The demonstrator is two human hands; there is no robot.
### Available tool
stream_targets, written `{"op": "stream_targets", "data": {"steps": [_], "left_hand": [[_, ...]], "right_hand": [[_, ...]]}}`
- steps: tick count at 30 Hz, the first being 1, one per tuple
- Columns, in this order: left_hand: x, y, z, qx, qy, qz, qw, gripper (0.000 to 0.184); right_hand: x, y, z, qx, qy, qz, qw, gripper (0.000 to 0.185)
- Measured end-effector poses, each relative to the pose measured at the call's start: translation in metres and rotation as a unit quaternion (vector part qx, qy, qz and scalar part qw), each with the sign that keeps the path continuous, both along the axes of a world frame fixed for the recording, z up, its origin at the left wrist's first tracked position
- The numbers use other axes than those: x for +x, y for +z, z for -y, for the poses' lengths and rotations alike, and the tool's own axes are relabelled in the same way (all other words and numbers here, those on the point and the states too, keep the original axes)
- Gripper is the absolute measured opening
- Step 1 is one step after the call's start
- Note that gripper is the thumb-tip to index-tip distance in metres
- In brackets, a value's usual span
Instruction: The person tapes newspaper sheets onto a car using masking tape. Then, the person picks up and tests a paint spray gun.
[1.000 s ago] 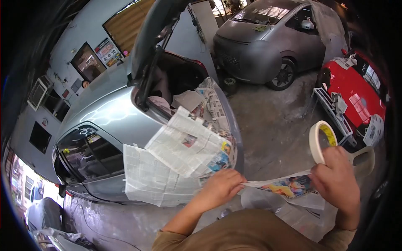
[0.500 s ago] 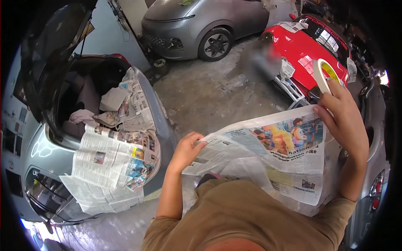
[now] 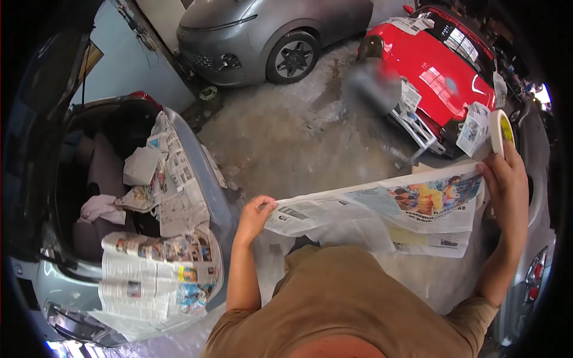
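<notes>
A newspaper sheet (image 3: 358, 206) with a coloured photo hangs stretched between my two hands, in front of my body. My left hand (image 3: 255, 218) pinches its left upper corner between thumb and fingers. At the right upper corner, my right hand (image 3: 504, 179) grips the paper's edge. A roll of masking tape (image 3: 496, 134) with a yellow core is also in my right hand, standing up above the fingers. To the left, more newspaper (image 3: 158, 268) covers the rear edge of a grey car's open trunk.
Inside the trunk lie a pinkish cloth (image 3: 102, 210) and crumpled paper (image 3: 142, 166). A grey car (image 3: 250, 42) stands ahead, and a red car (image 3: 427, 74) partly papered is at upper right. Close on my right is another grey car (image 3: 534, 238). A blurred person (image 3: 373, 86) is near the red car.
The newspaper sheet is pulled straighter and wider between my hands. My right hand with the tape has moved right and lower; the left has shifted slightly left. The view has turned a little.
</notes>
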State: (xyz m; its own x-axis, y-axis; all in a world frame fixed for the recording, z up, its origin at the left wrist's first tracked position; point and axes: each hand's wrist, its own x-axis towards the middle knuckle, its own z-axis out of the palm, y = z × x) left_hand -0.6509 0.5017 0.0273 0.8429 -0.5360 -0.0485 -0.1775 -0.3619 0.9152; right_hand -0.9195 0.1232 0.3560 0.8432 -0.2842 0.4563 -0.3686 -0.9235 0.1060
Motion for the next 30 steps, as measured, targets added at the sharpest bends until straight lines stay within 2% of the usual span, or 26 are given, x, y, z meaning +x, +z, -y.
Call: {"op": "stream_targets", "data": {"steps": [3,6,8,11,14,15,18,21,22,23,24,26,28,30], "left_hand": [[0.069,-0.021,0.006,-0.011,0.018,-0.033,0.999,0.013],[0.139,-0.026,0.006,-0.019,0.008,-0.056,0.998,0.011],[0.172,-0.030,0.001,-0.033,0.027,-0.068,0.997,0.010],[0.222,-0.012,-0.016,-0.029,0.084,-0.105,0.990,0.009],[0.265,0.011,-0.049,0.024,0.161,-0.109,0.981,0.010],[0.285,-0.009,-0.077,0.004,0.206,-0.129,0.970,0.014],[0.316,0.004,-0.112,-0.096,0.341,-0.096,0.930,0.012],[0.349,0.042,-0.114,-0.070,0.509,-0.025,0.858,0.007],[0.364,0.052,-0.119,-0.055,0.533,-0.008,0.845,0.009],[0.381,0.054,-0.133,-0.008,0.540,0.036,0.841,0.012],[0.399,0.055,-0.146,0.039,0.545,0.079,0.834,0.014],[0.424,0.080,-0.142,0.143,0.549,0.167,0.807,0.018],[0.449,0.089,-0.158,0.109,0.600,0.139,0.780,0.022],[0.465,0.101,-0.167,0.182,0.642,0.131,0.733,0.026]], "right_hand": [[0.045,-0.010,0.016,0.013,-0.001,0.056,0.998,0.014],[0.095,-0.023,0.022,0.076,0.024,0.098,0.992,0.014],[0.138,-0.028,0.031,0.010,0.068,0.112,0.991,0.012],[0.170,-0.067,0.075,0.111,-0.003,0.137,0.984,0.018],[0.230,-0.074,0.100,0.058,0.102,0.131,0.984,0.021],[0.252,-0.080,0.098,0.076,0.108,0.142,0.981,0.022],[0.331,-0.105,0.097,0.125,0.153,0.194,0.961,0.026],[0.424,-0.113,0.085,0.135,0.204,0.143,0.959,0.026],[0.459,-0.116,0.074,0.189,0.224,0.177,0.939,0.026],[0.497,-0.110,0.076,0.188,0.302,0.165,0.920,0.024],[0.547,-0.109,0.056,0.221,0.326,0.236,0.888,0.021],[0.610,-0.130,0.061,0.280,0.351,0.219,0.866,0.025],[0.682,-0.139,0.070,0.279,0.432,0.166,0.842,0.022],[0.757,-0.145,0.066,0.329,0.485,0.143,0.797,0.023]]}}
